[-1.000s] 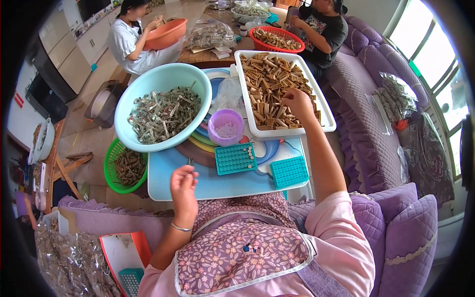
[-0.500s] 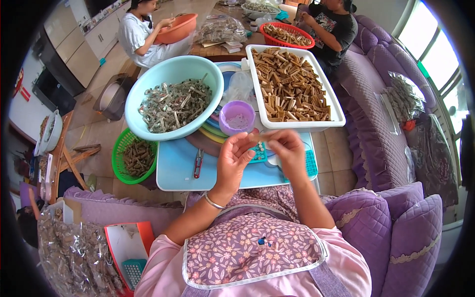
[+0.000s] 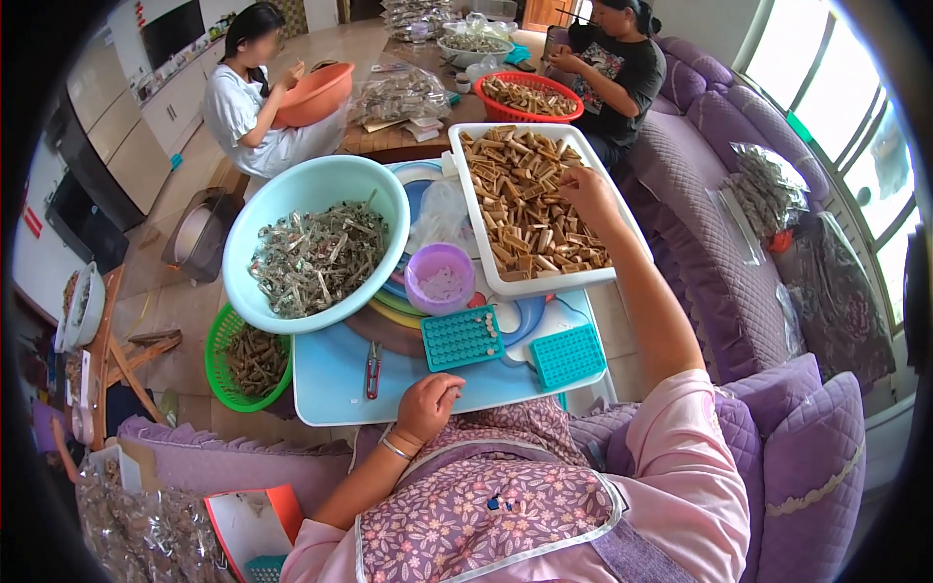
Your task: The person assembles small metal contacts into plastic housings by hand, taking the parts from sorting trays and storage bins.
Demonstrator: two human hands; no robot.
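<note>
My right hand point(image 3: 588, 197) reaches over the white tray point(image 3: 494, 274), fingers pinched together at the short trough-shaped brown pieces point(image 3: 530, 199); whatever lies between the fingertips is hidden. My left hand point(image 3: 426, 408), wearing a bangle, rests closed at the table's near edge, and I cannot make out anything in it. Just beyond it lies a teal tray with rows of holes point(image 3: 452, 340), with a few small pale round pieces in its right end. A second teal tray with holes point(image 3: 569, 357) lies to its right. The purple bowl point(image 3: 416, 287) behind them contains whitish bits.
A pale blue basin point(image 3: 255, 291) of clear-wrapped pieces stands at left, above a green basket point(image 3: 216, 364). Red-handled snippers point(image 3: 373, 371) lie on the blue table point(image 3: 326, 389). Two people work beyond, beside an orange basin point(image 3: 316, 97) and a red basket point(image 3: 530, 112).
My hands were together above the table. The right has moved away to the white tray; the left has drawn back to the near edge. The view has shifted, showing both teal trays fully.
</note>
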